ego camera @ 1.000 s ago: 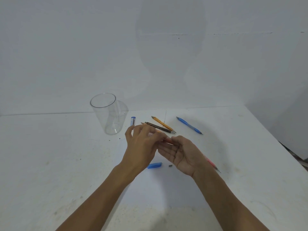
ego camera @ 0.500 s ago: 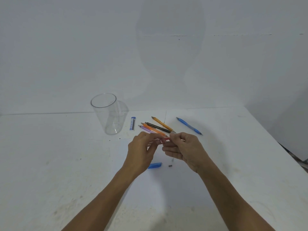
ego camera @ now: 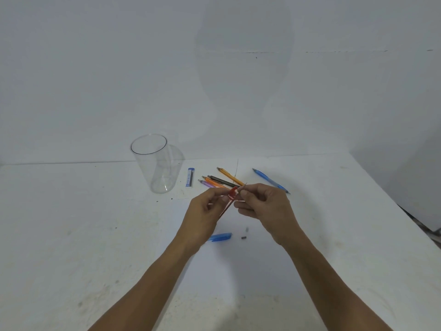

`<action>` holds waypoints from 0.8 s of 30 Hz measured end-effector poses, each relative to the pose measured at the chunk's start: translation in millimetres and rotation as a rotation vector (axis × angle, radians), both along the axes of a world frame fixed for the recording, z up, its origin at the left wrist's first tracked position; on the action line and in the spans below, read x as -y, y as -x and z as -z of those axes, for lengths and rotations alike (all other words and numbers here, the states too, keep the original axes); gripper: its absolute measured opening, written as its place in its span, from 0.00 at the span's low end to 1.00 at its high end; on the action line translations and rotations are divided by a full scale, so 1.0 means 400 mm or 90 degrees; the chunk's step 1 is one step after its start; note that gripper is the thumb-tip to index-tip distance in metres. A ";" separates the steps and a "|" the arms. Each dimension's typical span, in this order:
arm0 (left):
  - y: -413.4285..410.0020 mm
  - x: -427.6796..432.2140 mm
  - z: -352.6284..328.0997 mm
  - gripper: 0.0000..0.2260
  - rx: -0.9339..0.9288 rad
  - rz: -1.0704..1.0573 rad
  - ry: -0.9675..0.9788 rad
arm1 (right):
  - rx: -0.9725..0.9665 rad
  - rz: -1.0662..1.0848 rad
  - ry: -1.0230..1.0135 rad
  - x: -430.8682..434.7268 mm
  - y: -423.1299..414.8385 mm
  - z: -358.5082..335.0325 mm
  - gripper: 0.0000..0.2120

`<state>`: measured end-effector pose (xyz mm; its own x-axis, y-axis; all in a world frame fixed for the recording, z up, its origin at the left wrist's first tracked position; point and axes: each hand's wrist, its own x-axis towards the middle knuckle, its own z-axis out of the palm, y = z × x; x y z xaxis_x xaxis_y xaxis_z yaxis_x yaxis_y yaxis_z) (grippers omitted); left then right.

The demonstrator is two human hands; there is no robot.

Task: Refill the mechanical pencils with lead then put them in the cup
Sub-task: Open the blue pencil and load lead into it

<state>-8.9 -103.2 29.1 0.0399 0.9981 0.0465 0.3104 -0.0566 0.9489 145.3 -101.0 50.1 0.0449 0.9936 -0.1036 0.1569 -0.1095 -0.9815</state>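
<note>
On the white table [ego camera: 71,235] a clear cup [ego camera: 155,168] stands upright, beyond and left of the hands. The left hand [ego camera: 202,218] pinches a red mechanical pencil [ego camera: 230,197] between thumb and curled fingers. The pencil's upper end tilts toward the right hand [ego camera: 267,211], whose thumb and forefinger are pressed together at that end, seemingly on a thin lead [ego camera: 244,185]. Other pencils [ego camera: 224,180] lie just beyond, and a lead tube [ego camera: 190,177] lies near the cup.

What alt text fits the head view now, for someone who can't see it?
Two hands meet above a white table: the left hand holds a red mechanical pencil, and the right hand pinches what looks like a thin dark lead at its upper end. Behind them are more pencils, a lead tube and an upright, empty clear cup.
</note>
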 end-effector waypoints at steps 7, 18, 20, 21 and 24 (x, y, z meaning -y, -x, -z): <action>-0.008 0.008 -0.014 0.08 0.042 -0.003 0.002 | 0.062 0.003 -0.039 -0.002 0.009 0.000 0.10; -0.018 0.006 -0.020 0.08 0.064 -0.015 0.012 | 0.029 0.049 -0.060 -0.002 0.004 0.002 0.11; -0.019 0.005 -0.021 0.08 0.061 -0.014 0.010 | 0.021 0.057 -0.062 -0.003 0.005 0.000 0.10; -0.019 0.005 -0.021 0.08 0.060 -0.016 0.009 | 0.018 0.060 -0.059 -0.004 0.006 -0.001 0.09; -0.016 0.003 -0.018 0.07 0.054 -0.020 0.006 | 0.020 0.059 -0.056 -0.007 0.009 -0.004 0.07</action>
